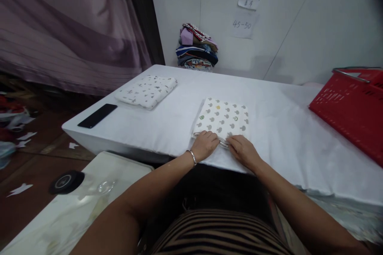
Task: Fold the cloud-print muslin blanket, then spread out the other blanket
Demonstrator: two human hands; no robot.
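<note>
**2 cloths found folded; 1 under the hands**

Subject item: tree-print cloth (223, 115), lying flat at the near edge of the white-covered table (278, 127). It is already folded into a compact, layered pad. Its near edge appears slightly uneven.

Left hand (206, 144): at the cloth's near-left edge, fingers together and curled over it. Right hand (243, 152): at its near-right corner, fingers close together. The undersides are hidden; whether either hand pinches or merely presses cannot be told.

Left of the tree-print cloth and farther off: 1 leaf-print cloth (149, 91), also folded, untouched. Farther left of it: 1 flat black slab (97, 116), apparently a phone. Right of it, well apart: 1 red basket (350, 111). Beyond it: a fabric stack (197, 50).

Assessment: main folding looks complete on both cloths. At most, edge alignment appears outstanding on the tree-print cloth; inner layers could not be inspected.
</note>
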